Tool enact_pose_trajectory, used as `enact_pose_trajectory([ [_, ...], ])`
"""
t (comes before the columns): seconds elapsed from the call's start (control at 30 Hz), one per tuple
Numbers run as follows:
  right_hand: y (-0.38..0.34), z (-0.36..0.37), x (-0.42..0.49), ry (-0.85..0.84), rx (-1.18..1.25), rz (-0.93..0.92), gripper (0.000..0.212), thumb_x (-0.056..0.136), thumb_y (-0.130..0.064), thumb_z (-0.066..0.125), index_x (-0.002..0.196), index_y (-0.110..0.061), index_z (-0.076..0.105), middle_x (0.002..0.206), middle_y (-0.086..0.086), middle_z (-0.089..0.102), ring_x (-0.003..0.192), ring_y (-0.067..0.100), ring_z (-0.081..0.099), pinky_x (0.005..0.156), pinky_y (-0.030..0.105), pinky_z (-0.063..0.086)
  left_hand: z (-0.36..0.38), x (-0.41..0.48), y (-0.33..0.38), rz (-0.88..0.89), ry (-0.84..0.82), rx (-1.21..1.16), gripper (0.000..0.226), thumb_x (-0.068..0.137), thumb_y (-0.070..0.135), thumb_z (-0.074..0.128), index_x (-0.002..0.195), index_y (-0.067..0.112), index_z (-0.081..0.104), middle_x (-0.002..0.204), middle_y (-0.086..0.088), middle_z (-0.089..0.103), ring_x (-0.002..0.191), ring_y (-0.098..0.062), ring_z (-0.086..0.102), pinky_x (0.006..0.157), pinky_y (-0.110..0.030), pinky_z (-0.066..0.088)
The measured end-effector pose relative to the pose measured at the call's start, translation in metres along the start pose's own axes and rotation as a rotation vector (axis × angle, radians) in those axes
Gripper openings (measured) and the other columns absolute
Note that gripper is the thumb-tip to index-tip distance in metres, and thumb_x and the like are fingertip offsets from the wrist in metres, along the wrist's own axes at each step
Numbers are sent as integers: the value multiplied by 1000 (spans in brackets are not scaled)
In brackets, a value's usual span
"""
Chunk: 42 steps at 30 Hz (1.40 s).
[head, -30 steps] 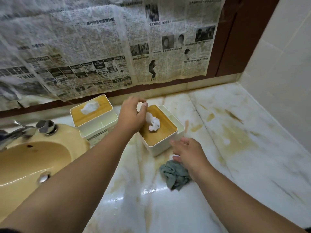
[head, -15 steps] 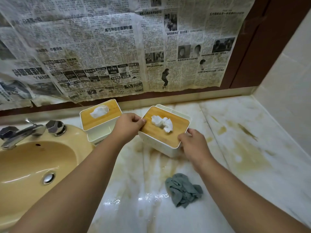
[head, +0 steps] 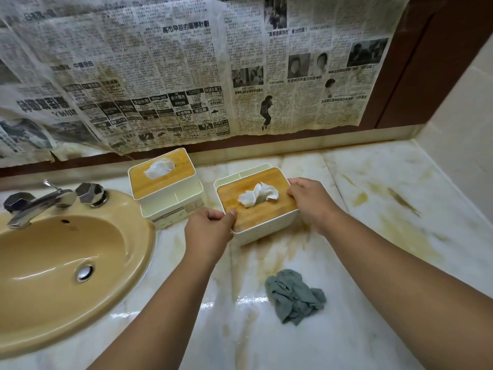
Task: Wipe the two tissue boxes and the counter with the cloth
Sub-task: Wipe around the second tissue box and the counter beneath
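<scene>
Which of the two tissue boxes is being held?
The right tissue box, gripped by both hands, left and right; the box beside the sink stands untouched.

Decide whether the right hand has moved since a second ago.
Yes. The right hand left the cloth, which stayed put, and went up to grip the nearer tissue box.

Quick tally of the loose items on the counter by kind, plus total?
Tissue boxes: 2, the left tissue box and the right tissue box, held between the left hand and right hand
Cloths: 1, the grey-green cloth
Total: 3
</scene>
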State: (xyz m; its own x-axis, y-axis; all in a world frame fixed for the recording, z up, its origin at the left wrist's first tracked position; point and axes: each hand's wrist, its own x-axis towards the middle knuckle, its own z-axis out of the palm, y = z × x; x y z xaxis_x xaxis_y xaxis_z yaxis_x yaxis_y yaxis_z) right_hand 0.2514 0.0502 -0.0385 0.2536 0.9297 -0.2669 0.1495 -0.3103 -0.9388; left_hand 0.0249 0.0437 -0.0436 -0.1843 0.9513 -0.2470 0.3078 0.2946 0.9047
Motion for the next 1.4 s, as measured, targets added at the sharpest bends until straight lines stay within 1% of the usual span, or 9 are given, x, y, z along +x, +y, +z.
enact_pose_trajectory([
  [0.5,-2,3,7,9,-43,-13,30,92,-13,53,114,-12,74,111,0,73,107,19,66,94,34,51,-4,-8,-7,29,-20,178,41,75,54,74,80,15,61,73,-3,73,75,-24,72,80,-49,59],
  [0.63,2,0,-1,208,-69,-43,17,92,-17,57,102,-13,70,101,-2,69,102,21,66,93,36,52,-10,-9,0,156,-2,388,33,87,48,70,95,17,61,81,1,65,77,-16,64,65,-33,48],
  [0.73,9,-4,-33,368,-59,-70,14,93,-17,56,105,-20,61,101,0,68,99,20,66,86,33,52,-14,-8,4,362,98,522,31,94,48,58,109,20,57,98,2,59,93,-20,58,75,-35,45],
  [0.8,18,-2,-70,270,-175,-147,11,93,-14,58,96,-25,61,93,-6,66,92,16,65,77,27,49,-14,-2,5,497,103,558,39,94,53,54,116,22,56,108,2,55,103,-22,54,87,-41,47],
  [0.9,41,8,-125,-14,-488,-212,9,92,-28,63,100,-32,63,103,-13,61,100,10,58,86,24,46,-12,6,12,692,7,623,57,89,63,54,129,23,54,122,3,51,115,-20,49,99,-40,41],
  [1.03,62,26,-161,-173,-889,-286,56,87,-57,56,138,-37,47,130,-11,43,118,15,43,101,31,42,-2,19,29,874,-209,673,68,86,63,61,136,19,52,132,2,51,123,-17,45,105,-33,37],
  [1.17,80,37,-160,-119,-1060,-359,48,91,-35,55,138,-33,45,130,-3,44,112,23,47,90,33,46,18,30,42,917,-369,679,70,83,61,62,134,13,56,128,-2,56,122,-20,48,104,-30,36],
  [1.3,89,36,-150,-52,-896,-296,47,87,-14,56,131,-29,57,117,-4,52,108,20,50,85,22,43,33,37,46,932,-371,713,60,82,62,59,121,17,64,116,0,61,112,-21,54,96,-36,44],
  [1.4,78,34,-141,164,-451,-122,35,86,-15,67,119,-28,68,107,-6,64,99,12,60,76,6,39,38,43,48,958,-333,708,47,85,58,62,111,19,69,108,2,62,104,-20,55,87,-34,45],
])
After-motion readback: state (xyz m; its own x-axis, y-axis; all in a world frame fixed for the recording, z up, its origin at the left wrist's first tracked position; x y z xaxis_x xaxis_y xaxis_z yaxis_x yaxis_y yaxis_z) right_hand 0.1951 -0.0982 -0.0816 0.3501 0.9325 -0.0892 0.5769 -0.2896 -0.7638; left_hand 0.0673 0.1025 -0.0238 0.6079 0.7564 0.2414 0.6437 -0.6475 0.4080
